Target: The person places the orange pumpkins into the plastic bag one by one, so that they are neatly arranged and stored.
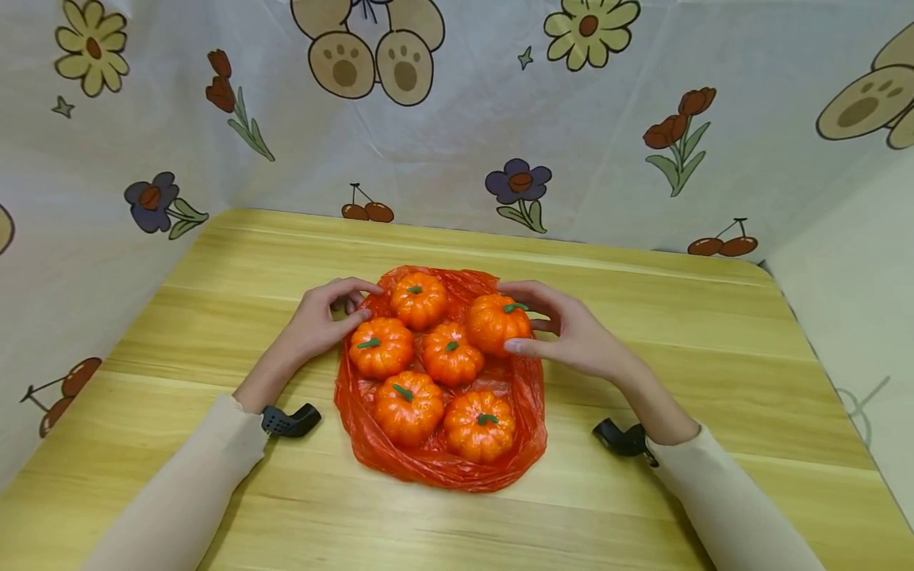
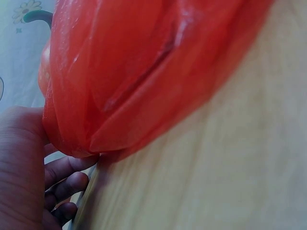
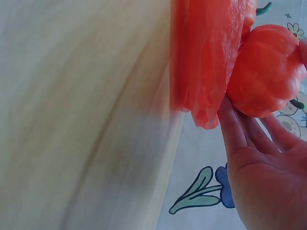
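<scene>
A red plastic bag (image 1: 528, 412) lies spread open with its edge rolled down around several small orange pumpkins with green stems. At the back right of the bag my right hand (image 1: 574, 337) holds one pumpkin (image 1: 491, 323) between thumb and fingers; this pumpkin sits higher than the others, and in the right wrist view the fingers pass under its side. My left hand (image 1: 314, 323) grips the bag's left rim, with thumb and index at the edge beside a pumpkin (image 1: 382, 349). In the left wrist view the bag wall (image 2: 124, 86) hides part of the thumb.
The bag stands on a light wooden table (image 1: 250, 492). Behind it hangs a pale cloth (image 1: 428, 151) printed with flowers, cherries and bear paws. Black wrist-worn devices (image 1: 291, 420) stick out near both cuffs. A thin cord shows at the far right.
</scene>
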